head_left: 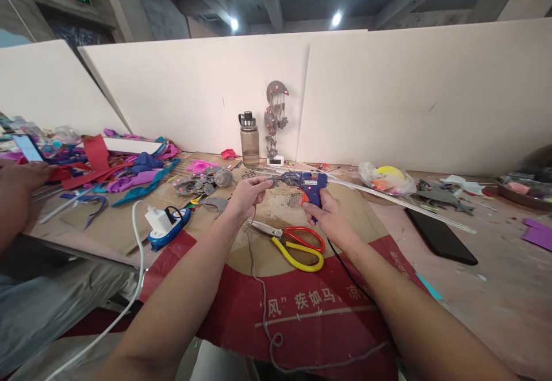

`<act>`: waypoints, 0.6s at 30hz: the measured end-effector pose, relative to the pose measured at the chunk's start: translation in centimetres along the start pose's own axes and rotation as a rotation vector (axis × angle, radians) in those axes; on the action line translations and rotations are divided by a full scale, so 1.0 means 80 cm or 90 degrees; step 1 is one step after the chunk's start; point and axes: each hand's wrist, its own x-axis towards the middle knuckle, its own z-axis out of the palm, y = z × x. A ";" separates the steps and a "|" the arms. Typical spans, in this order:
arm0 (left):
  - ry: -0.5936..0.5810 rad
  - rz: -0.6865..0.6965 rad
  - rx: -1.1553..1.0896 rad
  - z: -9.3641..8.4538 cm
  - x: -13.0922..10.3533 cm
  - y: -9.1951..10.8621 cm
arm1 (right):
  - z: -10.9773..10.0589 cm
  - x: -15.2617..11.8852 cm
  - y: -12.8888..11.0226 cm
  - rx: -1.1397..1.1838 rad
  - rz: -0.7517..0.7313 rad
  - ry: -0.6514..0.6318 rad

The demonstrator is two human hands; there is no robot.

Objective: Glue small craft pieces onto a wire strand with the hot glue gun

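Note:
My right hand [322, 208] is wrapped round the grip of a blue glue gun [313, 188], whose nozzle points left. A long clear glue stick [401, 201] sticks out behind it. My left hand [250, 197] pinches a small grey piece [274, 181] close to the nozzle. From that hand a grey yarn [257, 277] hangs down over the cardboard. Scissors [297, 246] with one red and one yellow handle lie beneath the hands. Grey pieces with a ball of yarn [223, 177] are to the left of my left hand.
Beyond the hands stand a bottle [250, 142], a grey moon ornament [276, 111] and a small clock [275, 161]. A power strip [169, 229] is at left, a black phone [440, 236] at right. Another person's hand [21, 183] is at far left by felt scraps [97, 154].

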 end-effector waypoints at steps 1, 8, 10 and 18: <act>-0.001 0.000 0.001 0.000 0.000 0.000 | 0.000 0.001 0.001 -0.001 0.000 0.002; 0.008 0.005 -0.009 0.000 0.000 0.001 | -0.002 0.000 0.002 -0.003 0.003 0.007; 0.007 0.004 -0.004 0.000 0.000 0.001 | -0.002 -0.001 0.001 -0.004 0.004 0.010; 0.005 0.013 -0.009 -0.001 0.001 0.001 | -0.002 0.001 0.004 -0.001 0.007 0.009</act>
